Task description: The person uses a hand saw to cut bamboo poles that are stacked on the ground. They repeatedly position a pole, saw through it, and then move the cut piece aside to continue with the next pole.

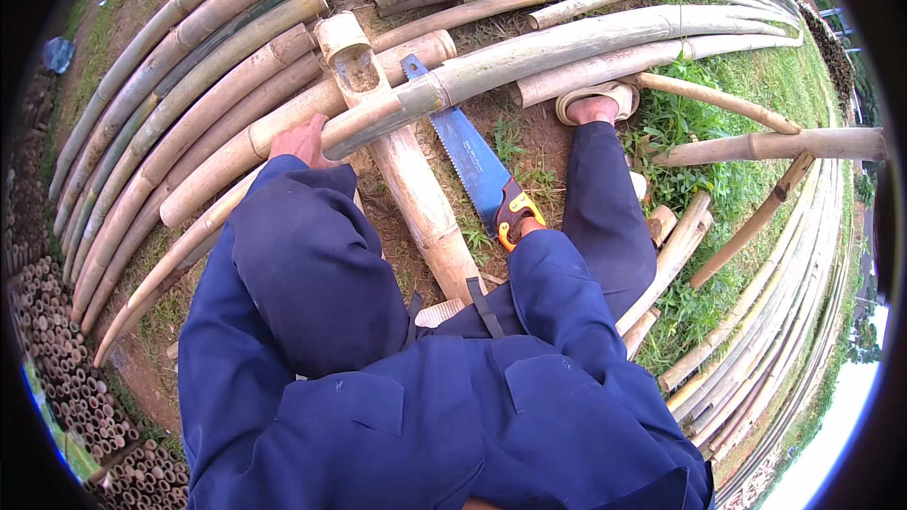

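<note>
My right grip (529, 226) is wrapped round the saw (472, 165), which crosses beneath the pole (567, 50). My left grip (300, 142) is at the pole's near end; I cannot tell how tightly it's closed.

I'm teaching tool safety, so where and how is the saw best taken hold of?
Probably by its orange-and-dark handle, coming from the wearer's side, where the right hand holds it. The handle's looped shape suits a wrapped grip, and it lies at the near end. The blue blade points away toward the pole, with teeth along its left edge, so avoid gripping there.
</note>
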Demonstrator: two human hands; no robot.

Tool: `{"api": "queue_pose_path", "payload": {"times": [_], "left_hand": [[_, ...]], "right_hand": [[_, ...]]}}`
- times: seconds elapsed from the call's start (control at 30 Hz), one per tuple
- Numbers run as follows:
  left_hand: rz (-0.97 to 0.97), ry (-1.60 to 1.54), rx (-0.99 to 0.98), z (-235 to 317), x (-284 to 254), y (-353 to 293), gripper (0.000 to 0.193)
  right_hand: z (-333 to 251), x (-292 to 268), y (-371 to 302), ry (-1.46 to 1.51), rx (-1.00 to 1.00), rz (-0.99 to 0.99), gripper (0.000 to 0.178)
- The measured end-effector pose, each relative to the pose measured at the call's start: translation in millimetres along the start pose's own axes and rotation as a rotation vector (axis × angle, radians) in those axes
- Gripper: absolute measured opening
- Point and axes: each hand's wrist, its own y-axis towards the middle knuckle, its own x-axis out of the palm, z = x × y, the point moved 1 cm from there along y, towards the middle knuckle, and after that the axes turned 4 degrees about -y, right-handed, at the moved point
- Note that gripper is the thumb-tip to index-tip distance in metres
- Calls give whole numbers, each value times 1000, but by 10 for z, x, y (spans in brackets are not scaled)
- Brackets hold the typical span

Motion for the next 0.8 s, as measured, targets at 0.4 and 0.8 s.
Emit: {"api": "queue_pose_path", "payload": {"times": [0.4,0.8], "left_hand": [[53,-55,69,-42,51,-43,86],[48,-86,39,-170,282,158,56]], "right_hand": [[-36,142,-148,-44,-13,-52,44],[265,16,-60,-64,59,-56,44]]}}
